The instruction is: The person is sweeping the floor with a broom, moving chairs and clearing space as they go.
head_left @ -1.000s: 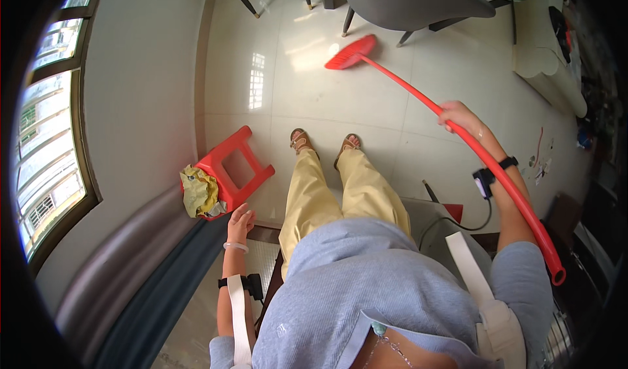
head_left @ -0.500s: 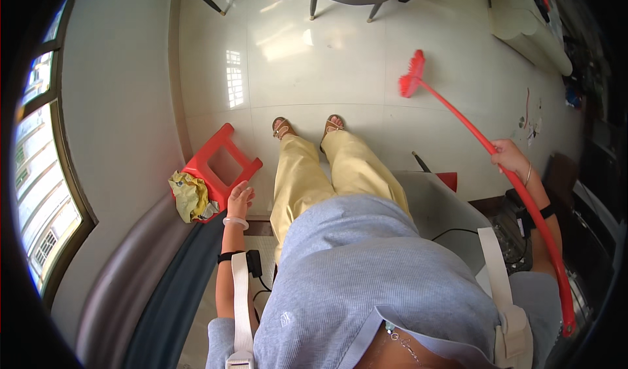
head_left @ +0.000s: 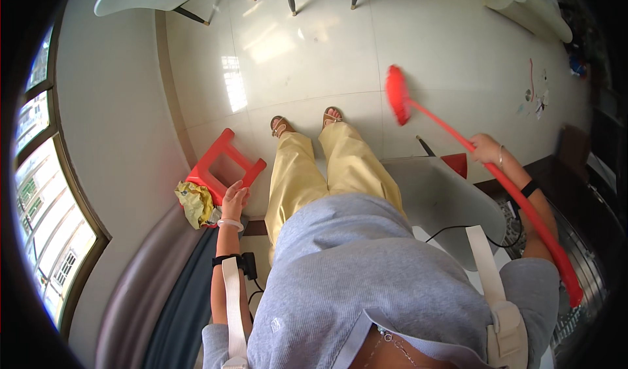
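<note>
Red broom [head_left: 458, 134] hangs over the floor, gripped by your closed right hand [head_left: 485, 148]; your left hand [head_left: 234, 201] (fingers loose, empty) touches the red stool [head_left: 222, 166]. A wide swing risks striking the chair legs [head_left: 291, 3].

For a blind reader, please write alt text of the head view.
Seen from above, a standing person's right hand grips a red broom over a white tiled floor. The left hand hangs open beside a red stool holding a yellow cloth.

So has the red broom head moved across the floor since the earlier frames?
Yes. The broom head has swung from ahead of the feet out to their right, with the right hand gripping the handle.
</note>
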`<state>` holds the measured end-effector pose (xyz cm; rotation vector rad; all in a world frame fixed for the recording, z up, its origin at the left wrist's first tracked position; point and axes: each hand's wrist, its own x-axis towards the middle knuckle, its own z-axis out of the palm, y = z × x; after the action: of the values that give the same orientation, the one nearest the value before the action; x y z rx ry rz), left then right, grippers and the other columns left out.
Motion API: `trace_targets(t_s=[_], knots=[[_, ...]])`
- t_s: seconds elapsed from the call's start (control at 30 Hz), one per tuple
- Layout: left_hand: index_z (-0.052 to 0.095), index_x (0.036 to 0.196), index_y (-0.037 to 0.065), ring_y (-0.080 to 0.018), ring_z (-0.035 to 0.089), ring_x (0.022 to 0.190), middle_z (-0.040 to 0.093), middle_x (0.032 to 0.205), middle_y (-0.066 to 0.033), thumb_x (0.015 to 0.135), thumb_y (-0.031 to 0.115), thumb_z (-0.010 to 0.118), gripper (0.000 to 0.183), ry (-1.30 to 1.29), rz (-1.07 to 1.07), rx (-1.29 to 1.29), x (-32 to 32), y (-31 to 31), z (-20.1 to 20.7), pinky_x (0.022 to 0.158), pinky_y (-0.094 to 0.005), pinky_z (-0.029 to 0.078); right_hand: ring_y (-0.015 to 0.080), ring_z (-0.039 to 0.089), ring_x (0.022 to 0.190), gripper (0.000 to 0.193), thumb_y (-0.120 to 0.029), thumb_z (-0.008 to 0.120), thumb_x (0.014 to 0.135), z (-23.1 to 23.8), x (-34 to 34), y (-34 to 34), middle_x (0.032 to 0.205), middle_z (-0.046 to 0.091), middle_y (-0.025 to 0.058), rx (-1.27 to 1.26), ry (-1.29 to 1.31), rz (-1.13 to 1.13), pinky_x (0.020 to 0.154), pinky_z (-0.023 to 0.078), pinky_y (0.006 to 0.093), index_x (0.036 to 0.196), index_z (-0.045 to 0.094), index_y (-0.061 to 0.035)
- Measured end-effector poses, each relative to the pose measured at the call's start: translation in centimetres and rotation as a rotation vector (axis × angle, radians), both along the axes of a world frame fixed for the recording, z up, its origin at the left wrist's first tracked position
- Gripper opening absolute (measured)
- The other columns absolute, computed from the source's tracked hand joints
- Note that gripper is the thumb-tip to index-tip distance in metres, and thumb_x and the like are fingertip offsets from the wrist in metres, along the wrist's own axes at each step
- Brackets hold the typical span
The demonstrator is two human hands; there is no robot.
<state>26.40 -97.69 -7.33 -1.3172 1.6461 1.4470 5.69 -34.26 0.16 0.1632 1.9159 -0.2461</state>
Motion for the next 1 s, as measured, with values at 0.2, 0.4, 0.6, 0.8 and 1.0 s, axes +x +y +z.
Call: trace_targets(t_s=[0.2, 0.4, 0.6, 0.8, 1.0], knots=[[0.048, 0.122, 0.007, -0.0080, 0.058, 0.078, 0.062, 0.090, 0.0009, 0.083, 0.021, 0.057, 0.042, -0.037, -0.027, 0.011, 0.8, -0.7, -2.2, 0.059, -0.0216, 0.040, 0.0276, 0.057, 0.051, 0.018, -0.004, 0.061, 0.053, 2.5, -0.9, 7.2, 0.056, 0.054, 0.0180, 0.098, 0.236, 0.119, 0.051, 0.047, 0.0358, 0.067, 0.057, 0.0050], [0.049, 0.121, 0.009, -0.0087, 0.059, 0.080, 0.063, 0.093, -0.0004, 0.082, 0.023, 0.058, 0.041, 0.033, -0.026, 0.027, -2.7, 0.7, -2.5, 0.061, -0.0219, 0.041, 0.0181, 0.054, 0.050, 0.017, 0.000, 0.055, 0.061, 6.2, -0.1, 1.8, 0.054, 0.049, 0.0097, -0.129, 0.137, 0.113, 0.049, 0.044, 0.0331, 0.078, 0.054, 0.0019], [0.048, 0.120, 0.006, -0.0091, 0.059, 0.079, 0.062, 0.094, -0.0013, 0.083, 0.020, 0.058, 0.041, 0.102, -0.095, 0.050, -8.0, 2.4, 0.0, 0.061, -0.0203, 0.041, 0.0216, 0.056, 0.050, 0.020, -0.002, 0.058, 0.062, 3.2, 0.0, -4.6, 0.059, 0.056, 0.0125, -0.196, -0.103, 0.058, 0.050, 0.046, 0.0338, 0.081, 0.057, 0.0015], [0.048, 0.121, 0.006, -0.0097, 0.059, 0.078, 0.062, 0.092, -0.0021, 0.083, 0.019, 0.057, 0.041, 0.073, 0.001, 0.037, -10.1, -0.7, -0.9, 0.061, -0.0205, 0.042, 0.0225, 0.058, 0.051, 0.023, -0.008, 0.063, 0.058, 0.1, -4.6, -0.5, 0.060, 0.057, 0.0150, -0.086, -0.054, 0.103, 0.052, 0.048, 0.0336, 0.079, 0.060, 0.0024], [0.049, 0.121, 0.010, -0.0110, 0.059, 0.082, 0.063, 0.095, -0.0018, 0.083, 0.022, 0.057, 0.041, 0.085, 0.029, 0.083, -18.3, 0.8, -3.1, 0.065, -0.0239, 0.042, 0.0280, 0.060, 0.059, 0.021, -0.011, 0.066, 0.055, 1.0, -11.5, 4.0, 0.062, 0.058, 0.0190, 0.103, 0.128, 0.197, 0.060, 0.048, 0.0353, 0.068, 0.061, 0.0033]])
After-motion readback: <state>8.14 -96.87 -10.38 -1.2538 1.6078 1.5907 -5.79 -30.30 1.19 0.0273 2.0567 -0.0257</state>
